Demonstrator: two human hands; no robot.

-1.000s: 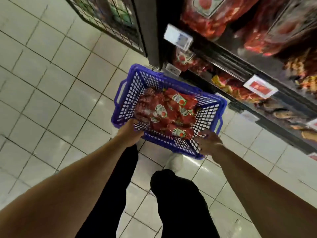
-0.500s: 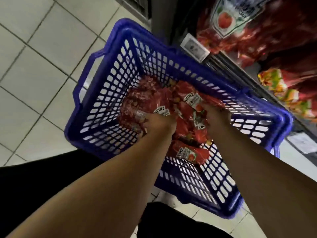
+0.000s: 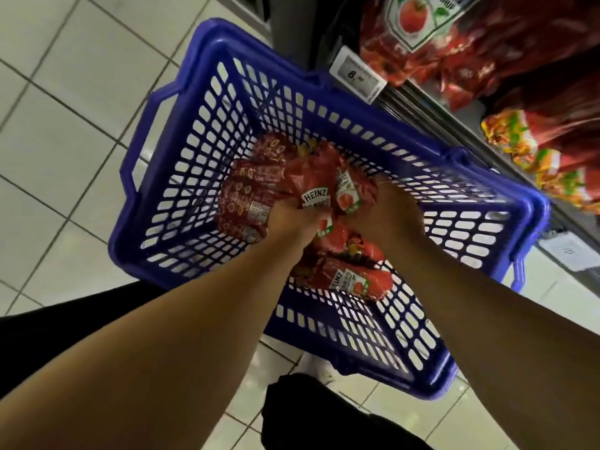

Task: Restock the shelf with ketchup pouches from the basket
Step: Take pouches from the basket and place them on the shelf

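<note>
Blue lattice basket (image 3: 207, 131) holds red ketchup pouches (image 3: 311, 186) over white-tiled floor (image 3: 65, 92).

- Forearms (image 3: 181, 345) bare from wrist to frame edge; no sleeves visible.
- Hands (image 3: 292, 219) without gloves; no rings, watch or bands discernible.
- Trousers (image 3: 324, 417) black, plain, no markings.
- Shoe (image 3: 319, 368) pale, only partly visible between the legs.

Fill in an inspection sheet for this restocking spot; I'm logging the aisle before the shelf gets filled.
Surface: pale tiled floor under the basket.
Job's things: blue basket holding red ketchup pouches; shelf at right already carries red pouches.
Clutter: nothing seen.
Grippers: left hand and right hand both grip pouches inside the basket.
Cables: nothing seen.
Surroundings: price tag on the shelf edge; yellow-green packs lower down.
</note>
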